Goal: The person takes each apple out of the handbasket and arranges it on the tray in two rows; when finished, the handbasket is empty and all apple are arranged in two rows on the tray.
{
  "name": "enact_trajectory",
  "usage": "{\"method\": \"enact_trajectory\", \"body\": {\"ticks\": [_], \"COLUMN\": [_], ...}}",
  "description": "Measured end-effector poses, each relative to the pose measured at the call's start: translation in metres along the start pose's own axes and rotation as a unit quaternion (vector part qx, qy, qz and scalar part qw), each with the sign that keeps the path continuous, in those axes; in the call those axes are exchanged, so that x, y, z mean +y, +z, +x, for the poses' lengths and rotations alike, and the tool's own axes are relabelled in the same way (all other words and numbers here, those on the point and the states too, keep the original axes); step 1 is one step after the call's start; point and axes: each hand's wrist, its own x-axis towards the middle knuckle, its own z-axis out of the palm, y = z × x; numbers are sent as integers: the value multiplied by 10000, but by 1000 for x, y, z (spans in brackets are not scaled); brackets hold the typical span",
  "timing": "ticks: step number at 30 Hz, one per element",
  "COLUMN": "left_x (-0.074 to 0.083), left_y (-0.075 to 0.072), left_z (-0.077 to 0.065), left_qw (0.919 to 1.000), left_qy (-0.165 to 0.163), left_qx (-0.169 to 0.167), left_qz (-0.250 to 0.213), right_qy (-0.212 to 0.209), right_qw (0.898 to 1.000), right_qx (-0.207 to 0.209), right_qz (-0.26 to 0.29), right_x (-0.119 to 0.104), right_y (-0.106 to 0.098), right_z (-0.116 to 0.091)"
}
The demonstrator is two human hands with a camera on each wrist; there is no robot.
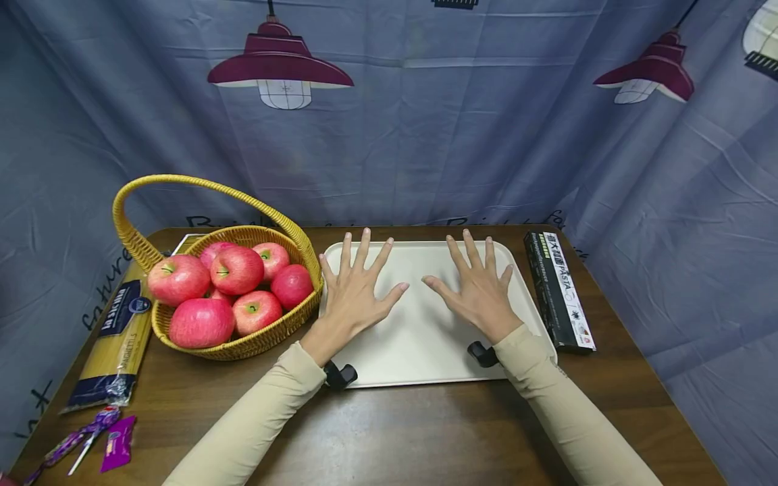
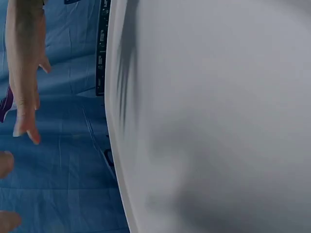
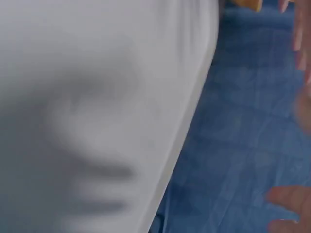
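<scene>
A white rectangular tray (image 1: 419,351) lies on the wooden table, with both hands held above it. My left hand (image 1: 357,293) is palm down over the tray's left part, fingers straight and spread, gripping nothing. Over the right part, my right hand (image 1: 479,291) is spread the same way and holds nothing. Shadows of the hands fall on the tray surface (image 2: 228,97), and they look raised off it. The left wrist view shows the right hand (image 2: 24,73) from the side, beyond the tray's rim. In the right wrist view, fingers (image 3: 291,198) show at the right edge.
Left of the tray stands a yellow wicker basket (image 1: 261,344) with a tall handle, filled with several red apples (image 1: 237,270). A spaghetti bag (image 1: 118,344), a lollipop (image 1: 108,416) and a purple candy packet (image 1: 118,443) lie farther left. A black pasta box (image 1: 559,290) is on the right.
</scene>
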Motion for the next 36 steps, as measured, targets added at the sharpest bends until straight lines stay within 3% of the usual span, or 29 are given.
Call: {"method": "enact_trajectory", "body": {"ticks": [4,7,9,12,18,22,24,26,28,30,33,35,36], "left_x": [-5,-9,-12,-17,-29,-41,-49,-60,-74,-89,-116,-132,-140], "left_y": [-8,-17,-24,-35,-53,-63,-72,-83,-94,-103,-109,-111,-111], "left_z": [-6,-13,-20,-33,-56,-71,-80,-89,-99,-109,-124,-134,-138], "left_qw": [9989,9943,9900,9866,9821,9676,9534,9322,9031,8675,8203,7983,7919], "left_qy": [96,252,351,384,128,-191,-428,-718,-1089,-1489,-2067,-2536,-2794], "left_qx": [311,840,1170,1385,1455,1758,2078,2502,2997,3474,4215,4556,4637], "left_qz": [-347,-605,-708,-772,-1187,-1802,-2146,-2516,-2877,-3233,-3268,-3012,-2826], "right_qy": [-254,-628,-889,-1145,-1238,-1306,-1382,-1470,-1566,-1637,-1844,-2036,-2149], "right_qw": [9997,9975,9942,9879,9800,9755,9719,9674,9618,9560,9477,9431,9403], "right_qx": [56,136,78,-205,-778,-805,-827,-875,-930,-967,-971,-932,-900], "right_qz": [38,288,597,1021,1350,1576,1715,1867,2043,2236,2419,2459,2480], "right_x": [-5,-15,-24,-36,-53,-64,-71,-79,-90,-101,-117,-129,-136], "right_y": [-5,-11,-15,-21,-29,-30,-29,-28,-27,-26,-24,-21,-19], "right_z": [-2,-6,-8,-10,-14,-16,-16,-15,-14,-14,-13,-13,-13]}}
